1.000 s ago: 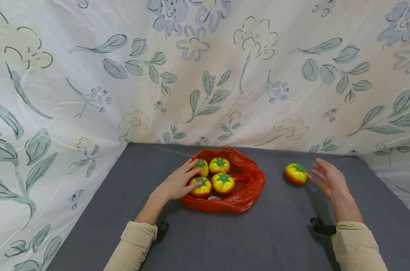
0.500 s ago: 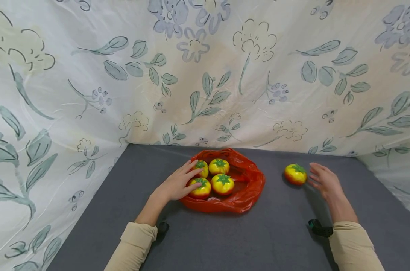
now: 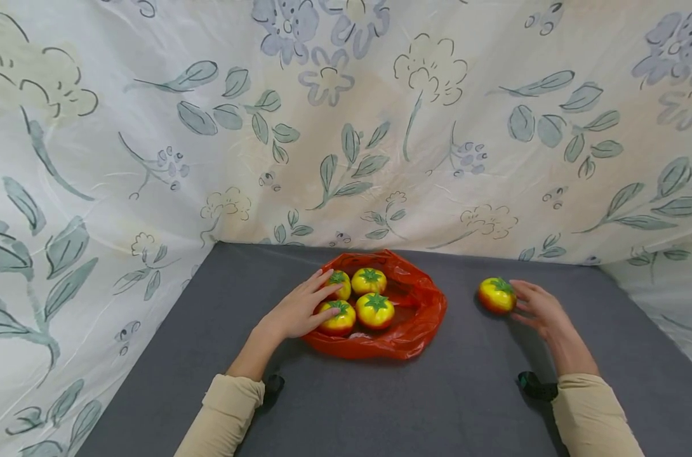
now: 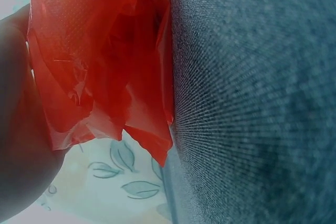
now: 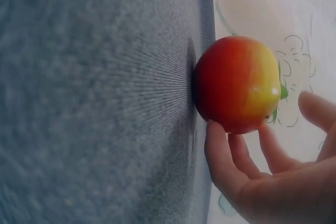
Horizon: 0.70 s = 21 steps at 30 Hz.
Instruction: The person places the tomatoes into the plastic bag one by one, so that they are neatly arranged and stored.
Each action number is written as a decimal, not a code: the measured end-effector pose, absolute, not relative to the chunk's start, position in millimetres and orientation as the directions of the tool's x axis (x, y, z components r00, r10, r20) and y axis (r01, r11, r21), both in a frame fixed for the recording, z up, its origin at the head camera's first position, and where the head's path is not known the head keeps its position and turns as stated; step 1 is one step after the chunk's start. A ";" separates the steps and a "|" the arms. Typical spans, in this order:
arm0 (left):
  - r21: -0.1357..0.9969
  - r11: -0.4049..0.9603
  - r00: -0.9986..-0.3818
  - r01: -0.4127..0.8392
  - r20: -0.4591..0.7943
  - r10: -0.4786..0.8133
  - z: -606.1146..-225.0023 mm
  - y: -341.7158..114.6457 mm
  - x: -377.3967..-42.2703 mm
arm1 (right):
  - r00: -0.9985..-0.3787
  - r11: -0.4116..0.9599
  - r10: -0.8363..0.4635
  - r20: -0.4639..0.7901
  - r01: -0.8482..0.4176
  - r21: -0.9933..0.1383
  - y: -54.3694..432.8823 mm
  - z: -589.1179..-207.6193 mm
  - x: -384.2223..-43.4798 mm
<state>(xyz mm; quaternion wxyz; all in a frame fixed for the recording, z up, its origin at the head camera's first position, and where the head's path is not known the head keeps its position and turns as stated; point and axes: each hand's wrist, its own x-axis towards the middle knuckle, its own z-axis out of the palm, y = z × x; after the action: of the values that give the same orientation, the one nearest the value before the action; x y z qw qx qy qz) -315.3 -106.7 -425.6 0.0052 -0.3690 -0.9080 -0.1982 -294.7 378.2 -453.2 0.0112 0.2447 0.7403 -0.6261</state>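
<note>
A red plastic bag (image 3: 420, 336) lies open on the table with several yellow-and-red toy-like tomatoes (image 3: 376, 311) inside, green leaves on top. My left hand (image 3: 293, 310) rests over the bag's left edge, its fingers spread across the nearest tomatoes. In the left wrist view the bag's crumpled side (image 4: 100, 72) hangs by that hand, and the fingertips are hidden. A single tomato (image 3: 496, 296) sits on the table to the right of the bag. My right hand (image 3: 543, 312) touches its right side with the fingertips (image 5: 216, 135), while the thumb (image 5: 315, 108) stands apart from it.
Dark grey cloth covers the table (image 3: 414, 406). Floral fabric (image 3: 357, 158) hangs behind it and along the left and right sides. A dark strap (image 3: 537, 386) sits at my right wrist.
My right hand has moved left to the single tomato, and its fingers now touch it. The left hand stays on the bag's edge.
</note>
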 end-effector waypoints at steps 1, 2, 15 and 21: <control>0.356 0.649 -0.727 0.672 0.156 0.668 -425.3 -106.8 -315.2 | -0.882 0.103 0.340 -0.327 0.380 -0.919 374.6 -450.4 -292.8; 0.359 0.648 -0.728 0.672 0.156 0.668 -425.1 -107.0 -315.1 | -0.881 0.114 0.338 -0.330 0.386 -0.915 371.7 -448.1 -291.2; 0.363 0.643 -0.725 0.674 0.157 0.671 -424.0 -107.6 -314.4 | -0.927 0.183 0.190 -0.322 0.356 -0.916 364.3 -445.9 -284.8; 0.362 0.643 -0.724 0.675 0.157 0.671 -425.0 -108.4 -313.9 | -0.932 0.216 0.172 -0.320 0.353 -0.911 361.1 -445.9 -283.3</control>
<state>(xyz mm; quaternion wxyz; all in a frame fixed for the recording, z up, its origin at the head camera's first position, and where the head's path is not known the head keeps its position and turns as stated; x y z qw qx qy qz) -313.9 -108.4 -425.0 0.0042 -0.3711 -0.9065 -0.2013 -283.3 361.1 -445.9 0.0751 0.1688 0.7761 -0.6029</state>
